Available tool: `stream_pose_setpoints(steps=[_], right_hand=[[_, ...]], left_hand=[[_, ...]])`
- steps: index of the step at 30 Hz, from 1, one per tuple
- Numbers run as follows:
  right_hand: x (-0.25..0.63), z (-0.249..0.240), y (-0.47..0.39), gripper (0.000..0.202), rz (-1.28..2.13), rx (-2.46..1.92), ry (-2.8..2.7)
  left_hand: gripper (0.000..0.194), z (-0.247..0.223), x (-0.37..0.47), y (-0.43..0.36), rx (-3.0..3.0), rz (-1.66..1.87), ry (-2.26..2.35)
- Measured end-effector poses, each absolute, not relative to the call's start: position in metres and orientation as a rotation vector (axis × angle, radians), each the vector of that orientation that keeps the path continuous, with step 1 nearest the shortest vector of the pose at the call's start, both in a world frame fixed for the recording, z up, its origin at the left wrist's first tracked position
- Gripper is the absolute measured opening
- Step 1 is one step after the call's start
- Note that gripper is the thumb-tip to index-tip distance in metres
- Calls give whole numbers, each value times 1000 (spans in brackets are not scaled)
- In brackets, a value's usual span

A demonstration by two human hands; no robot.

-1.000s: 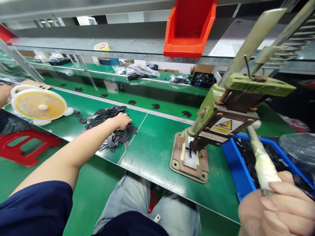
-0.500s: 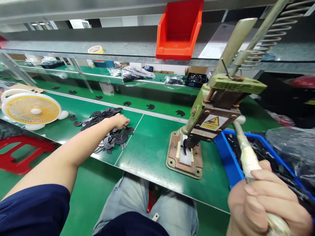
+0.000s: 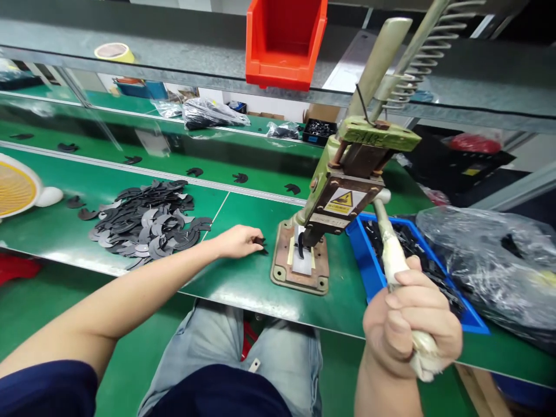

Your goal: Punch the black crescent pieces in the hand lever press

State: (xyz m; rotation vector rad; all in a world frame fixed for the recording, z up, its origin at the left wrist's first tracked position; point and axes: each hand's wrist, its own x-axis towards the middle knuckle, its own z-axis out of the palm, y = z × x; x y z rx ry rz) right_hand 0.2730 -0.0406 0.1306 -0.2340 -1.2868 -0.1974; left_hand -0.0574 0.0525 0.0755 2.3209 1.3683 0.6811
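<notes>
Pinched in my left hand (image 3: 241, 241) is a small black curved part (image 3: 262, 245), just left of the press base (image 3: 282, 277). My right hand (image 3: 412, 318) is wrapped around the tape-covered lever handle (image 3: 393, 252) of the green hand press (image 3: 347, 168). Under the press ram another black curved piece (image 3: 301, 245) rests on the pale plate (image 3: 303, 265). A heap of flat black and grey crescent-shaped parts (image 3: 152, 223) lies on the green bench left of my left hand.
Right of the press stands a blue bin (image 3: 360, 260) of black parts, beside a large clear plastic bag (image 3: 490, 266). An orange bin (image 3: 280, 75) and a tape roll (image 3: 115, 53) sit on the shelf. Several parts lie on the green strip (image 3: 169, 165) behind. A fan (image 3: 19, 185) stands at left.
My left hand has moved right from the heap to beside the press base, carrying a black curved part. My right hand still grips the lever. The whole view has shifted.
</notes>
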Motion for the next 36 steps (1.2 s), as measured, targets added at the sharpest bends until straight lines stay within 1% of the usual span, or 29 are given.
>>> stream_pose_setpoints(steps=[3, 6, 9, 12, 15, 18, 22, 26, 31, 36], right_hand=[[272, 132, -44, 34, -185, -242, -1307], [268, 132, -44, 34, -168, -236, -1287], [265, 132, -42, 32, -161, -219, -1239], [264, 132, -41, 34, -166, -198, -1239], [265, 132, -41, 36, -172, -205, -1256], [266, 132, -42, 38, -179, -225, -1267], [267, 132, -41, 38, -191, -220, -1273], [267, 131, -38, 39, -186, -198, -1254], [268, 131, -35, 47, -207, -186, -1233], [270, 131, -33, 44, -233, -183, -1237]], left_hand=[[29, 55, -28, 50, 2008, 852, 1247], [36, 48, -14, 51, 1740, 942, 1211], [38, 54, -9, 54, 1601, 1003, 1179], [35, 64, 0, 60, 1525, 981, 1058], [31, 70, 12, 66, 1522, 899, 1001], [32, 72, 21, 72, 1645, 823, 1037], [32, 70, 24, 79, 1746, 870, 1125], [35, 68, 24, 83, 1762, 929, 1118], [34, 74, 25, 85, 1720, 875, 1089], [38, 81, 24, 89, 1670, 797, 1002]])
